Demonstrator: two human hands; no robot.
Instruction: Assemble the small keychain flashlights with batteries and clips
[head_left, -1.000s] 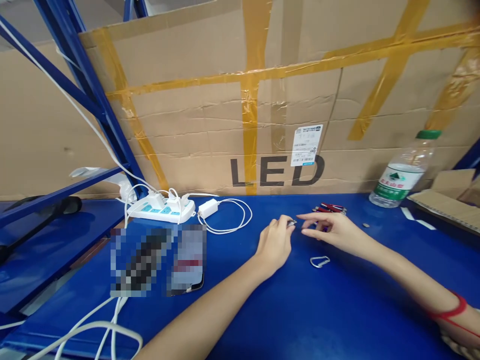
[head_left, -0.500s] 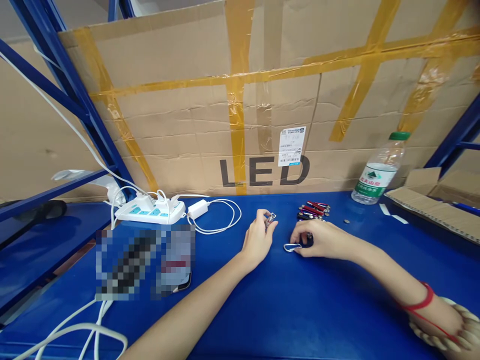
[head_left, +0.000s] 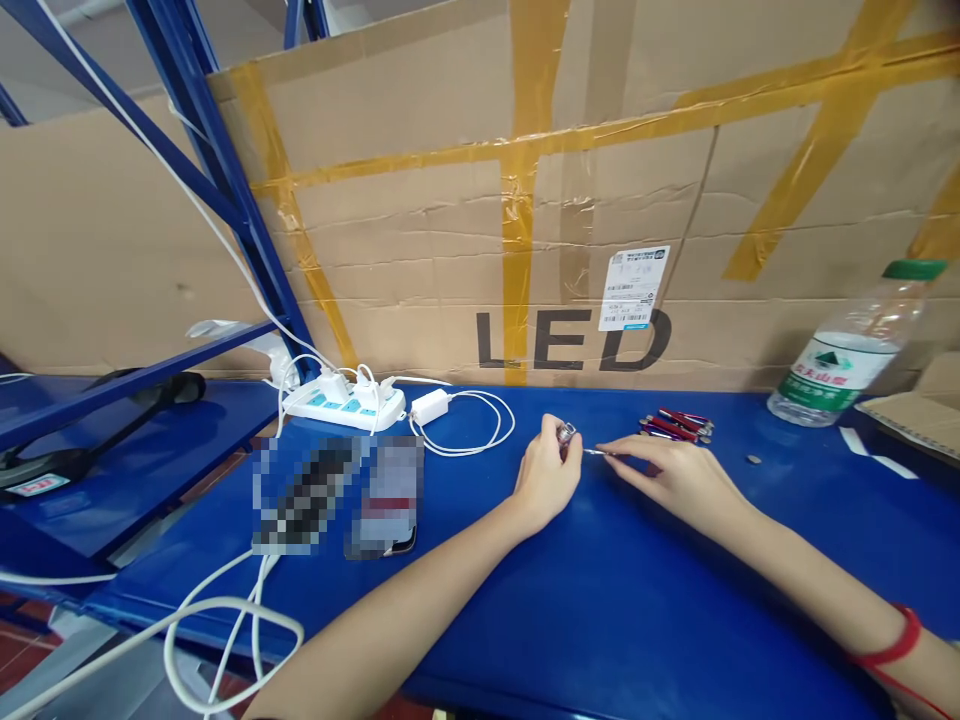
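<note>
In the head view, my left hand (head_left: 549, 475) is closed around a small shiny cylinder (head_left: 566, 436) with a metal loop at its end. Most of the cylinder is hidden by my fingers. My right hand (head_left: 671, 470) pinches a silver carabiner (head_left: 594, 452), seen almost edge-on, its tip close to my left fingertips. I cannot tell whether the carabiner touches the loop. Just behind my right hand lies a pile of slim red and dark metal tubes (head_left: 679, 424). A small round disc (head_left: 754, 459) rests on the blue tabletop (head_left: 630, 620) to their right.
A water bottle (head_left: 840, 350) with a green cap stands at the right, near paper strips (head_left: 877, 455) and a cardboard box (head_left: 930, 410). Leftward are a white power strip (head_left: 345, 402), a charger cable (head_left: 480, 450) and blurred-out items (head_left: 382, 500). A large carton (head_left: 420, 260) backs the table.
My right hand has lifted the carabiner from near the tabletop and brought it up against my left hand, turning it edge-on. The camera view has swung left.
</note>
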